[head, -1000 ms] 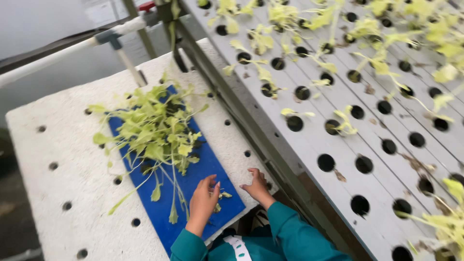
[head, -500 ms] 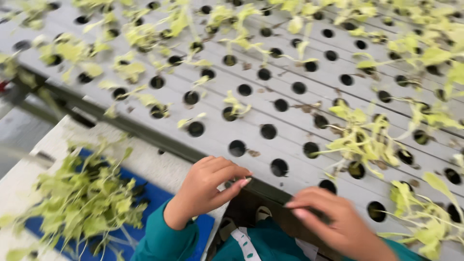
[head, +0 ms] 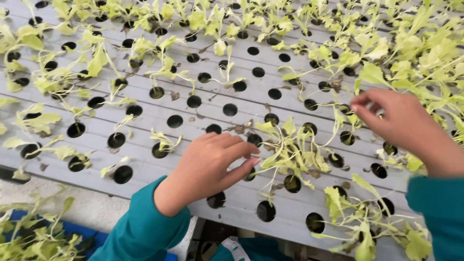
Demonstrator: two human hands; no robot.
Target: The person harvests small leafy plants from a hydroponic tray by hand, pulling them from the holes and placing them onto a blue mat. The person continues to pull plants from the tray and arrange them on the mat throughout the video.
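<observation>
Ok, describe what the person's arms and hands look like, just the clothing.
Both hands are bare: no gloves, rings or watch visible. The left hand comes out of a long teal sleeve with a snug cuff at the wrist. The right hand has the same teal sleeve.

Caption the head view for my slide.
Left hand and right hand pinch pale green seedlings over a grey perforated growing tray.
</observation>
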